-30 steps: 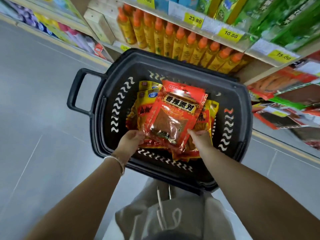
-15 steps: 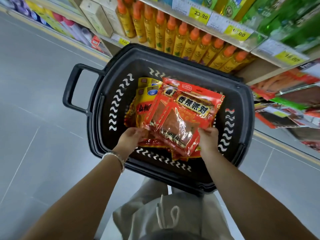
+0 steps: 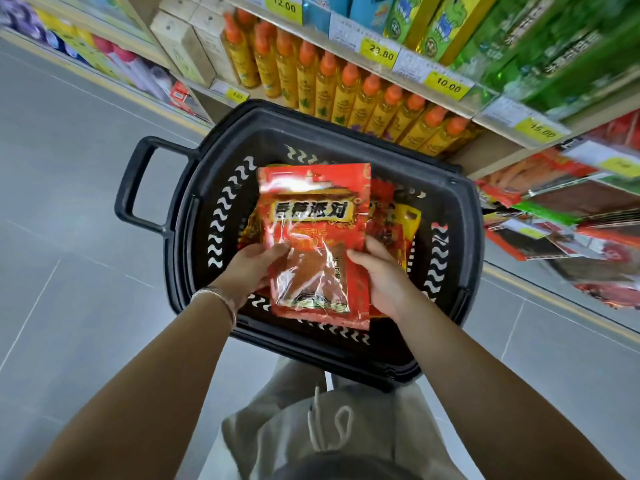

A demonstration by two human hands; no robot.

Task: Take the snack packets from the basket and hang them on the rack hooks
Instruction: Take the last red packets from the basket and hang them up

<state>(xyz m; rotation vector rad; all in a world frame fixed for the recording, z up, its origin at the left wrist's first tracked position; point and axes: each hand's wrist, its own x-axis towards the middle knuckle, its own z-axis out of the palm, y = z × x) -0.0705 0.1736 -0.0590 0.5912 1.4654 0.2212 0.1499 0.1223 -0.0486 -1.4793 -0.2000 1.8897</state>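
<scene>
Red packet: a shiny red snack packet [image 3: 313, 237] with a yellow-edged dark band of big pale letters across it and a see-through window low down, where reddish-brown food shows.
Where it is: held up over the black basket [image 3: 460, 216], tilted a bit, its top edge toward the shelf and its bottom edge toward the person.
Left hand: the left hand [image 3: 251, 268] grips the packet's left edge, thumb on the front and the other fingers hidden behind it.
Right hand: the right hand [image 3: 382, 275] grips the right edge the same way, thumb on the front, fingers curled behind.
How many in the hands: more red edges peek out behind the front packet, so it looks like a small bunch; I cannot tell how many.
More packets in the basket: some red and yellow packets [image 3: 401, 220] lie under the held one; I cannot count them, most are hidden.
Basket: one, black plastic, with white wavy cut-outs in its walls and one loop handle [image 3: 136, 183] sticking out on the left.
Bracelet: one thin silver bracelet [image 3: 216, 294] on the left wrist.
Bottles: about fourteen yellow bottles with orange caps [image 3: 349, 95] stand in a row on the shelf just behind the basket.
Price tags: five yellow price tags [image 3: 379, 53] I can read, and more that are too blurry.
Rack: red and green packets hang on the rack [image 3: 568, 216] to the right, too blurry to count.
Floor: grey tiles [image 3: 69, 237] with a yellow line by the shelves.
</scene>
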